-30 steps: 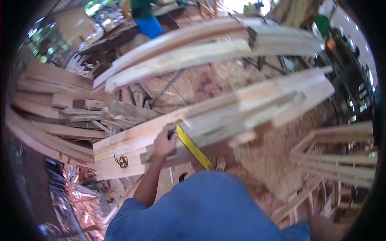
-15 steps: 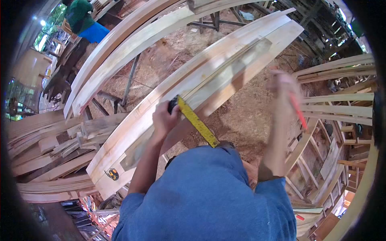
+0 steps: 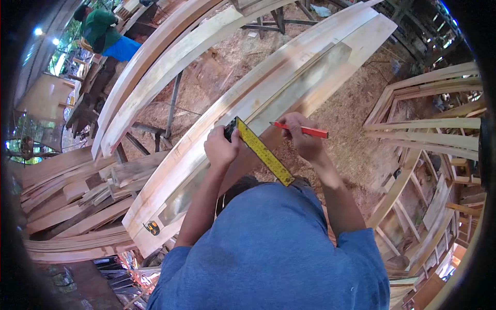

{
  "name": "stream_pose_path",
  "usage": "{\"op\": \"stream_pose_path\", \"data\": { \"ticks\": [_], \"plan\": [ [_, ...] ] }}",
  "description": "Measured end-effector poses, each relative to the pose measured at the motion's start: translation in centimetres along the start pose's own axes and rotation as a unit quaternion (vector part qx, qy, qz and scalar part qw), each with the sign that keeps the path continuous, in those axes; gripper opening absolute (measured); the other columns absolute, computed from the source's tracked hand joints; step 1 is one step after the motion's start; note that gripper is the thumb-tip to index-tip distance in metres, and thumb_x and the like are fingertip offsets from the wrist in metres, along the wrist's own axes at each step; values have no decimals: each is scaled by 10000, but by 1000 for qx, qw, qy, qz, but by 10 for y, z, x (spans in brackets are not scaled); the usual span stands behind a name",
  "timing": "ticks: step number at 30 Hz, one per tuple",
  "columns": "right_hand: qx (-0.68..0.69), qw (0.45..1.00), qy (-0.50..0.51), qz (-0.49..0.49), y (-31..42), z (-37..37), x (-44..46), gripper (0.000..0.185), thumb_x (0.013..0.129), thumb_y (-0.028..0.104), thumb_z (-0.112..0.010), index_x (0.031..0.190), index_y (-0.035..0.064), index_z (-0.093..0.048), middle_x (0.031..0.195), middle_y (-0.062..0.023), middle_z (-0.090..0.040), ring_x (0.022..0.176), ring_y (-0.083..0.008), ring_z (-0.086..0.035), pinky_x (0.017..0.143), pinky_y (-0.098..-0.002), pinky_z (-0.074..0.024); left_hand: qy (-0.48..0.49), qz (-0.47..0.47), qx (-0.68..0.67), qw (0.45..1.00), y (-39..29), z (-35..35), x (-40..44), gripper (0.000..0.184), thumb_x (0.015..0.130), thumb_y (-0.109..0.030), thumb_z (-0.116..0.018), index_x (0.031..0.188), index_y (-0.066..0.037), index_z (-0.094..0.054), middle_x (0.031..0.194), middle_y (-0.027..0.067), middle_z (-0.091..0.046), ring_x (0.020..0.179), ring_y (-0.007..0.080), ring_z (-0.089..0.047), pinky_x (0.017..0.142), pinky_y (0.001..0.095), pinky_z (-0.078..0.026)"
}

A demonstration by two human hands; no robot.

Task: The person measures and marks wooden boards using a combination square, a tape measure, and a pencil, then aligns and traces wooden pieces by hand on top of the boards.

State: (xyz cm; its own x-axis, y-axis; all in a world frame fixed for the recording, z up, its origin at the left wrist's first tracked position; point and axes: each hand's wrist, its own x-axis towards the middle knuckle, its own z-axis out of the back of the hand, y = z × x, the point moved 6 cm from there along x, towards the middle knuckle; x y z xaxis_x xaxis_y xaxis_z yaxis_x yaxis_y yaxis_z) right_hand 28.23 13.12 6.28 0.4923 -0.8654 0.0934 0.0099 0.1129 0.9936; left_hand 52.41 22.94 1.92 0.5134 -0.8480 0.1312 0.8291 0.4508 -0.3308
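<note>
My left hand (image 3: pixel 221 148) is closed around the black stock of a try square (image 3: pixel 264 153), whose yellow marked blade slants down toward my body. The stock rests at the long curved wooden boards (image 3: pixel 374 36) in front of me. Closed on a red carpenter's pencil (image 3: pixel 316 133), my right hand (image 3: pixel 306 144) is just right of the square, the pencil's tip pointing left toward the blade. A thin, darker wooden strip (image 3: pixel 337 56) lies along the boards. Near their lower left end sits a small black and yellow tape measure (image 3: pixel 151 228).
Another pair of curved beams (image 3: pixel 170 62) stands on trestles beyond. Stacked planks (image 3: pixel 77 206) lie at left, and wooden frames (image 3: pixel 398 191) at right. Sawdust covers the floor (image 3: pixel 351 119). A person in a green top (image 3: pixel 99 31) is at the far upper left.
My right hand has swung in from the right with the pencil, which now points left near the square. My left hand still grips the square; the view has shifted slightly.
</note>
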Motion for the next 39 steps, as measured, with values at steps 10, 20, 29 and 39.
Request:
{"op": "stream_pose_path", "data": {
  "ticks": [10,20,29,39],
  "plan": [
    [-98,992,65,45,5,-34,34,252,930,196,-626,1067,5,-716,925,-187,-734,850,-293,-732,765,-384,-567,-19,-50,-33,998,-1,-1,2,374,877,-392,-680,971,-32,-650,894,186,-663,856,393,-654,719,496,-513],
    [-185,974,120,51,-36,-63,54,222,891,258,-657,969,68,-741,822,-189,-721,806,-376,-721,729,-431,-571,-35,-73,-39,996,0,-1,-1,392,882,-392,-693,1018,-26,-664,911,185,-664,848,389,-658,716,496,-517],
    [-223,963,138,59,2,-38,13,205,914,190,-642,848,-1,-676,759,-233,-639,686,-302,-697,630,-404,-506,-35,-90,-12,995,-1,-2,-1,395,895,-403,-678,1033,-33,-662,902,180,-664,839,389,-659,698,495,-514],
    [-195,970,125,71,-8,-60,54,187,920,202,-643,979,48,-731,827,-186,-694,773,-315,-714,713,-396,-539,-35,-92,-18,995,-2,-1,-2,394,906,-402,-675,1062,-40,-664,942,181,-670,873,381,-658,712,490,-515]
  ]
}}
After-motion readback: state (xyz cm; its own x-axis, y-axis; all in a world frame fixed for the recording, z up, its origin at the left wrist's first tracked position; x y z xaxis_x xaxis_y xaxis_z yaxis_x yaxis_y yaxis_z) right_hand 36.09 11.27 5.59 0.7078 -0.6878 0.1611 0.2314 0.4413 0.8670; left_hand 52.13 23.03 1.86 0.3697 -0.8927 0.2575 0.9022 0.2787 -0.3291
